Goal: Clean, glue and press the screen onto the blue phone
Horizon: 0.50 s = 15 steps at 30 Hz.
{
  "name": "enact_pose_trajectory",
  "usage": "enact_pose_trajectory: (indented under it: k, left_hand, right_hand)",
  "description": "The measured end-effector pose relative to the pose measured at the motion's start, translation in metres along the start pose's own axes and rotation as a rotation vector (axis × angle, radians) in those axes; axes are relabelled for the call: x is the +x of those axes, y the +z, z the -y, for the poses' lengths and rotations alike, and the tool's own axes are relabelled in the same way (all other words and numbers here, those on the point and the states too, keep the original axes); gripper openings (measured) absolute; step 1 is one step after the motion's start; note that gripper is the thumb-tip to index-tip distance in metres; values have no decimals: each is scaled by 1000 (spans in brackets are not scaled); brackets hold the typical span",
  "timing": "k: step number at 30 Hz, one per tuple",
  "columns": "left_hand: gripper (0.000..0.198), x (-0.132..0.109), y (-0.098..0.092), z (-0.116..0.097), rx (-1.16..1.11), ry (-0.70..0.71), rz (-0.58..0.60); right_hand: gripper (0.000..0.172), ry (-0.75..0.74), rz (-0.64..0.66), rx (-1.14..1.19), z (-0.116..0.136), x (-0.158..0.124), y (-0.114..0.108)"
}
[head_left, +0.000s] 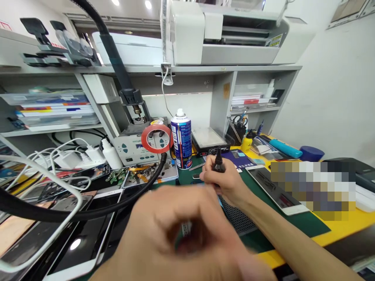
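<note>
My left hand [164, 230] fills the lower middle, very near the camera and blurred. Its fingers curl round toward the thumb, and whatever they may hold is hidden. Farther off, my right hand [225, 177] is closed round a small black bottle with a narrow pointed nozzle [218, 160], held upright. Below that hand, a dark perforated mat [238, 214] lies on the green work mat [310, 226]. A white-framed tablet [278, 189] lies to the right of my right hand. Behind it to the left stands a blue spray can with a white cap [181, 142].
A roll of red tape [157, 138] leans by the grey rework station [133, 148]. A black hose [117, 208] and white cables [73, 187] cross the left side over several tablets. A heating plate [209, 140] and yellow bottle [247, 143] stand behind.
</note>
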<state>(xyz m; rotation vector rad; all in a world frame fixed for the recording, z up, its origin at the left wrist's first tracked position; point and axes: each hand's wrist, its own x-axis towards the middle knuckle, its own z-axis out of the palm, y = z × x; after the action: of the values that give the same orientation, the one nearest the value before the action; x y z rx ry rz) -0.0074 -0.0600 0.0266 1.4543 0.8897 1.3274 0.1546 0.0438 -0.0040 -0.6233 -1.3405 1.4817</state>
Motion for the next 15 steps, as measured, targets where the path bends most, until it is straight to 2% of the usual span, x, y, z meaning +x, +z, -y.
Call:
enact_pose_trajectory:
  k: [3,7,11,15]
  left_hand:
    - [38,33,2,-9,137,35,-70]
    - [39,58,-3,2,207,-5,-131]
    - [24,62,-6,12,236,-59,-25]
    - [25,63,-9,14,335,-84,81]
  right_hand:
    - [30,115,97,40,2,-1,3]
    - [37,288,276,132,5,-3,4]
    - [37,346,401,147,4,-4,1]
    - [26,337,451,129,3,-4,-3]
